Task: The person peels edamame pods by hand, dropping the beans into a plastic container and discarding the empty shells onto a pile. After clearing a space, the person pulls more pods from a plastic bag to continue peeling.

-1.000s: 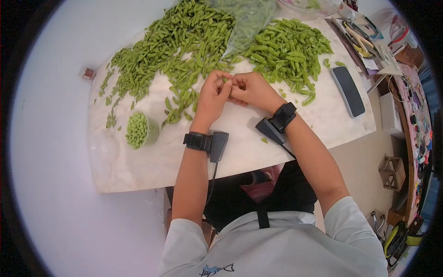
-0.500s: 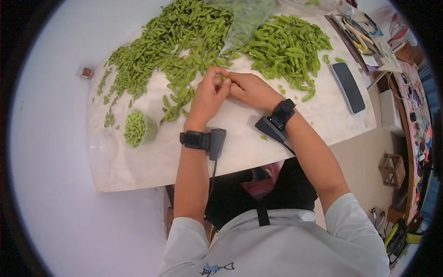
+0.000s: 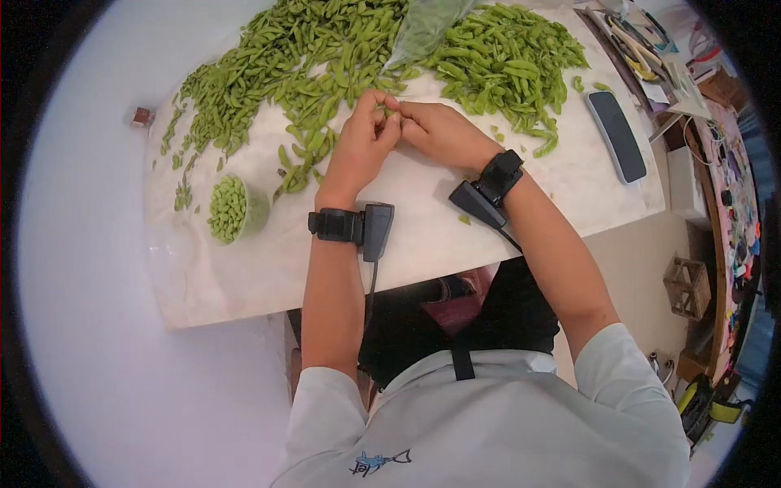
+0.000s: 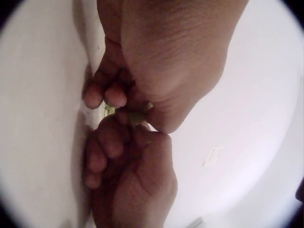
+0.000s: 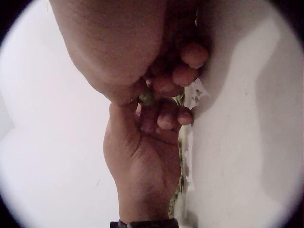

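My left hand [image 3: 365, 145] and right hand [image 3: 443, 134] meet fingertip to fingertip over the table, close in front of the loose pods. Between them they pinch a small green edamame pod [image 4: 137, 117], mostly covered by fingers and thumbs. A bit of that pod [image 5: 147, 98] also shows below the right thumb in the right wrist view. Beyond the left hand spreads a large heap of edamame pods [image 3: 236, 102]. Another pod pile [image 3: 508, 61] lies past the right hand. Left of my left forearm stands a cup [image 3: 257, 210] filled with shelled green beans [image 3: 228, 208].
A clear plastic bag [image 3: 425, 31] lies between the two piles. At the right of the white table [image 3: 390, 260] rests a phone [image 3: 616, 136], with a tray of tools [image 3: 634, 53] behind it. A small dark-red object [image 3: 142, 117] is by the left edge.
The head view has shifted, so the table and hands appear higher. The right hand's fingers have turned in closer against the left fingertips. Both hands have stayed together.
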Motion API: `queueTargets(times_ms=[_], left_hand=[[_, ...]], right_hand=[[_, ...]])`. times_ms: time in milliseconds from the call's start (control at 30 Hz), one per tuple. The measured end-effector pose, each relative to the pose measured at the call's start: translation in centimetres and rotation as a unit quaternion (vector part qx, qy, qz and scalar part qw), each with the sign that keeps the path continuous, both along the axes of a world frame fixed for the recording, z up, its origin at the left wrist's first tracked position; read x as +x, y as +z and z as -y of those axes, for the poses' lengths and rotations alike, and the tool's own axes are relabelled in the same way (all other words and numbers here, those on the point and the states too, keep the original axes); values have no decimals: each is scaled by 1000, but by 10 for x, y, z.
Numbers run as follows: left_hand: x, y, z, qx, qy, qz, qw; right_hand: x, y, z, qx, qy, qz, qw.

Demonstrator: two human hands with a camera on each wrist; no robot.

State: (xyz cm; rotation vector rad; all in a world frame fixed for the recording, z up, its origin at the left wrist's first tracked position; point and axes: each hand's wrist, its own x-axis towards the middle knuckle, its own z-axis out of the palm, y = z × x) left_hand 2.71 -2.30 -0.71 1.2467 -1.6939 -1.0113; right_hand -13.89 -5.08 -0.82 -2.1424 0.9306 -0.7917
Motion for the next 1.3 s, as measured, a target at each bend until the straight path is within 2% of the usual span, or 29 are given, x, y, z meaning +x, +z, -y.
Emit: queueTargets(times_ms=[167,267,367,467,567,667,767,967,1167,1300], left_hand=[[-2,2,-2,-6,5,4,1000],[-2,5,-5,-31,15,44,998],[-4,8,-8,-2,12,-45,999],[-9,0,-3,-24,34,-80,996],[-5,-11,7,-82,35,-102,991],[-8,-6,7,-124,106,-91,982],[-9,-1,3,-58,111,-105,987],[-10,0,2,-50,112,-142,982],[-6,-7,7,-93,119,-104,983],[-5,1,3,-90,145,-82,982]], right_hand=[[-1,4,-3,31,6,15,999],[-1,0,1,11,-37,17,999],[-4,-3,5,91,-9,44,995],[-1,-7,5,162,-6,141,977],[-2,5,0,173,-36,128,976],[-2,1,3,135,-41,127,982],[-2,1,2,90,-63,123,986],[-1,3,3,109,-72,142,981],[0,3,0,179,-52,223,957],[1,-1,4,141,-65,198,968]])
